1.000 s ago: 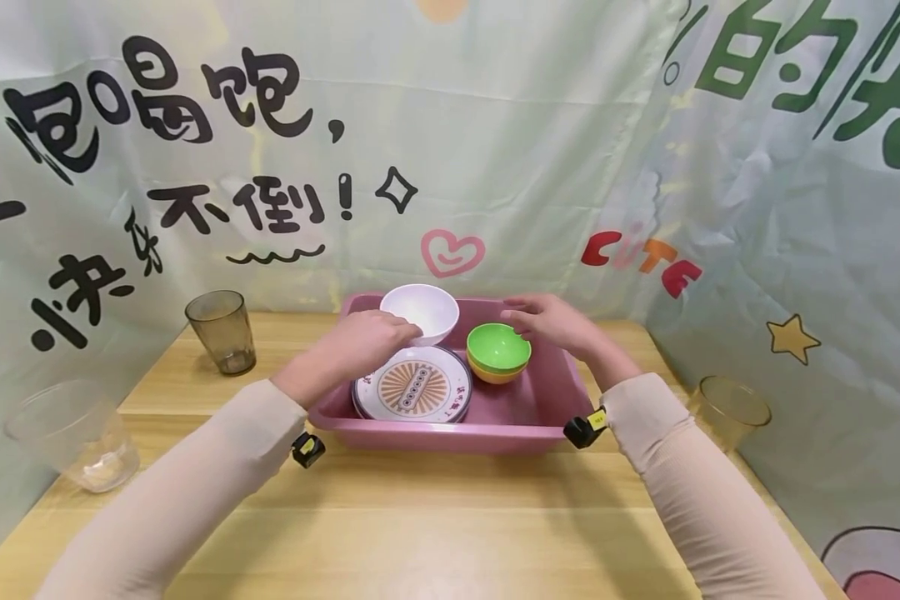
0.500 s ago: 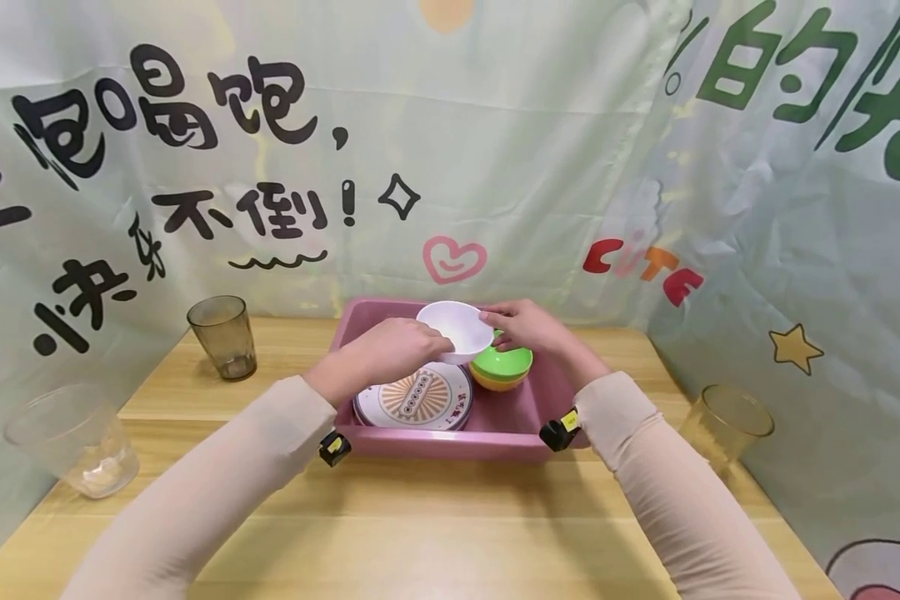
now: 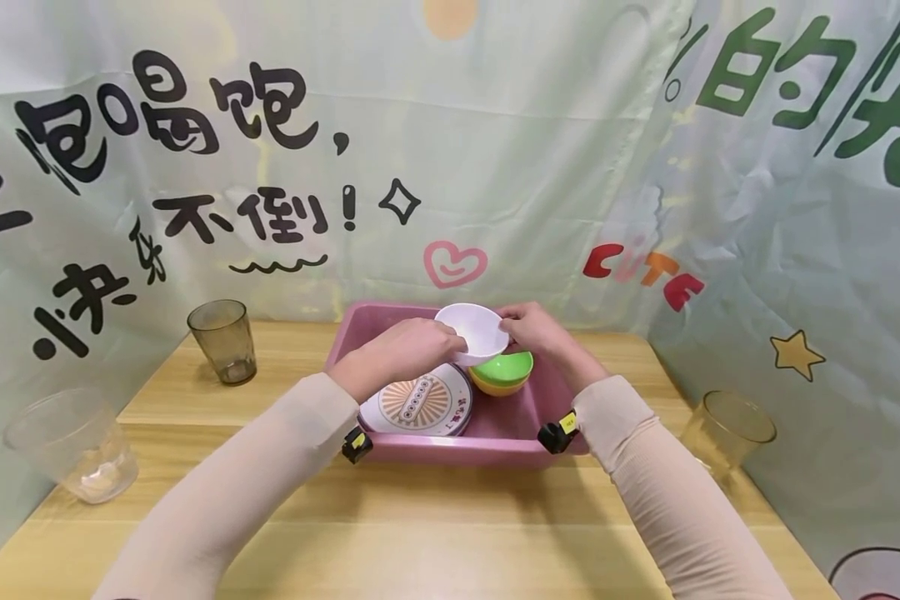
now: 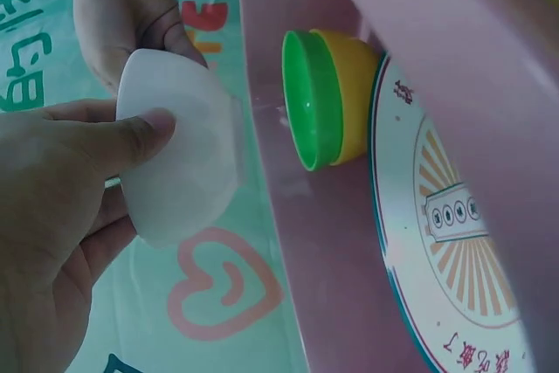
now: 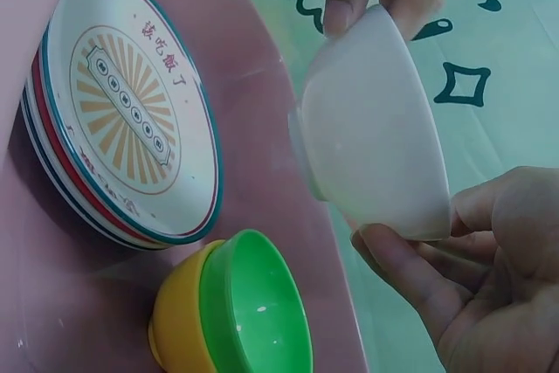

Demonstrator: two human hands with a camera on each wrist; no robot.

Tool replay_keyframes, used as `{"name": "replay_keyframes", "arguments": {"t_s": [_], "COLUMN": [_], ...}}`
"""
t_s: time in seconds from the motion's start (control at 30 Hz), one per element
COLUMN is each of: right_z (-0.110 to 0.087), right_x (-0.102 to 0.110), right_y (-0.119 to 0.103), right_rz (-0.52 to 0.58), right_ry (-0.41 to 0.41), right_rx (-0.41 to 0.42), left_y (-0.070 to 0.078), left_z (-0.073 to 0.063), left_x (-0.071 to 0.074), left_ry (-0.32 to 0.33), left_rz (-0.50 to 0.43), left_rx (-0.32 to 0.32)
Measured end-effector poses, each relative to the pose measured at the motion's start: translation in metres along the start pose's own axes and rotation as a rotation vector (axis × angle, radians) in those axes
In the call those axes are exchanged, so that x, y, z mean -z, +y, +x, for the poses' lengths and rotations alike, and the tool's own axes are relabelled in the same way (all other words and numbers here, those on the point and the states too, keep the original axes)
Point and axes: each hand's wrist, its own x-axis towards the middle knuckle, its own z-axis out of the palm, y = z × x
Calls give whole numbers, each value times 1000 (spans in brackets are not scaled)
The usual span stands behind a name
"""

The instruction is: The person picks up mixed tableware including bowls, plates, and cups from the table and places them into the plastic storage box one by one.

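Note:
A white bowl [image 3: 474, 327] is held between both hands above the pink basin [image 3: 450, 450]. My left hand [image 3: 412, 350] pinches its left side, thumb on the outer wall and fingers over the rim, as the left wrist view shows. On the opposite side my right hand [image 3: 528, 327] pinches the rim, its thumb against the outside in the right wrist view. Below the white bowl, a green bowl [image 5: 258, 303] sits nested in a yellow bowl [image 5: 179, 312] inside the basin. Left of them lies a stack of printed plates [image 3: 420, 404].
A smoky tumbler [image 3: 225, 342] stands on the wooden table [image 3: 435, 533] at the back left. Nearer on the left is a clear glass [image 3: 82, 450], and an amber glass [image 3: 727, 433] stands at the right. A printed cloth [image 3: 525, 167] hangs behind and beside the table.
The white bowl has moved right, from above the plates to over the green bowl, carried by my left hand. My right hand has come from open beside it to pinching its rim.

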Motion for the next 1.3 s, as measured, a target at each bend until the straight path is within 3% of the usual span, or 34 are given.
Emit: {"name": "replay_keyframes", "arguments": {"t_s": [0.27, 0.5, 0.9, 1.3], "right_z": [4, 7, 11, 21], "right_x": [4, 9, 16, 15], "right_y": [9, 16, 24, 40], "right_rz": [33, 116, 175, 184], "right_ry": [58, 107, 161, 213], "right_rx": [-75, -93, -93, -70], "left_y": [-10, -15, -32, -43], "left_z": [12, 24, 43, 60], "left_x": [-12, -22, -39, -59], "left_ry": [19, 48, 223, 239], "left_rz": [-171, -306, -686, -812], "left_rx": [96, 282, 574, 655]}}
